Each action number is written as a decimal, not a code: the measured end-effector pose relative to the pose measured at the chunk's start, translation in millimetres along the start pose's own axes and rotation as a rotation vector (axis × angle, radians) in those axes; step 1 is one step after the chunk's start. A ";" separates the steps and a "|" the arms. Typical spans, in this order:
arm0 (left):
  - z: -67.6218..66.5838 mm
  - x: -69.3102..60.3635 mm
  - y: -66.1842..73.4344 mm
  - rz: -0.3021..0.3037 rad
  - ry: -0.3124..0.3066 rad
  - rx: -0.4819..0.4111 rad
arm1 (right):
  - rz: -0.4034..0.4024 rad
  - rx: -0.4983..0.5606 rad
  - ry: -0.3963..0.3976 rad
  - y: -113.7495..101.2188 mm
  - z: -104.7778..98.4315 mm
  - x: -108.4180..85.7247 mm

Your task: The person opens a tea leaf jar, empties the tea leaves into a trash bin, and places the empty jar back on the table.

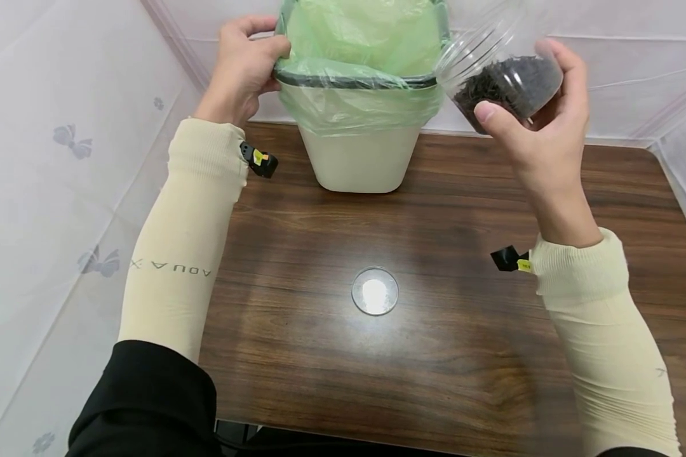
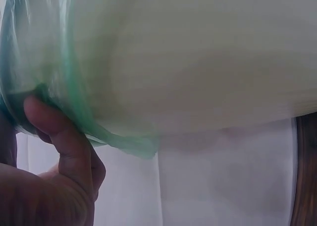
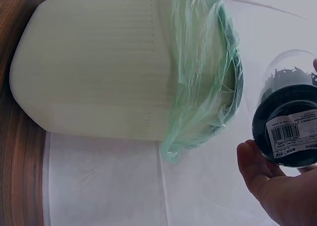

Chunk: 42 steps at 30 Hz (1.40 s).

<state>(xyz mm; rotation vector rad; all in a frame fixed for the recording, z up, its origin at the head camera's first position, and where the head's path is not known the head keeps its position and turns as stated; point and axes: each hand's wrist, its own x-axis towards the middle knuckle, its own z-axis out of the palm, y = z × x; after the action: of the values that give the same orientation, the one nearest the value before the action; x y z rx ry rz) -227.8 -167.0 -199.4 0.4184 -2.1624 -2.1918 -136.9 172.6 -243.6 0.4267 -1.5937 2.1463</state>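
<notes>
A cream bin with a green plastic bag folded over its dark rim stands at the table's back. The left hand grips the rim at its left side; in the left wrist view the fingers of that hand lie against the bag and rim. In the right hand a clear jar of dark bits is held tilted, its mouth toward the bin's right edge. The right wrist view shows the jar's dark base with a barcode label, held by the right hand.
A round clear disc lies on the wooden table, in front of the bin. White sheeting with a bow pattern hangs at the left, and more stands behind the table and at the right.
</notes>
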 end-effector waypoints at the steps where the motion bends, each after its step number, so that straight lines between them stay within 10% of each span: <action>1: 0.2 0.1 0.0 0.002 0.000 0.001 | 0.001 0.001 0.003 0.1 0.3 0.7; 42: 0.4 -0.8 1.6 0.016 0.010 0.092 | -0.098 -0.064 0.051 9.7 12.0 24.0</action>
<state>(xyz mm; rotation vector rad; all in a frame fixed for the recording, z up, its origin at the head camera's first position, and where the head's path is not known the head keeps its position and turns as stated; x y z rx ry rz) -227.4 -166.4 -197.7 0.4131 -2.2591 -2.0838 -162.6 162.5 -236.3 0.4177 -1.5763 2.0123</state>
